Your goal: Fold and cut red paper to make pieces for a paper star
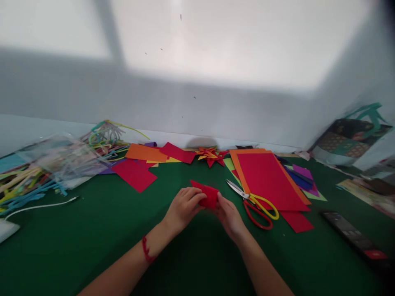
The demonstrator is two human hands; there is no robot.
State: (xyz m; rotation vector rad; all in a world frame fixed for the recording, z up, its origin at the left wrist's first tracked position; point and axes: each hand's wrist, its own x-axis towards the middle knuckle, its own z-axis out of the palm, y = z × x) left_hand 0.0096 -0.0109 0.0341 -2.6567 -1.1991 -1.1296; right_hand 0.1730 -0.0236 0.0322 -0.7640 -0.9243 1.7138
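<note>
A small folded piece of red paper (207, 194) is held just above the green table (92, 230), near the middle. My left hand (182, 209) pinches its left side with curled fingers; a red thread band circles that wrist. My right hand (228, 216) grips its right edge with the thumb on top. Just to the right of my right hand lie scissors (253, 200) with one yellow and one red handle loop, blades pointing up-left.
A stack of red and orange sheets (268, 176) lies right of the scissors. A folded red-and-yellow paper star (211, 156) sits by the wall. Loose paper squares (135, 172), coloured strips in plastic (49, 164), a white cable (40, 205) and a dark remote (354, 238) surround the middle.
</note>
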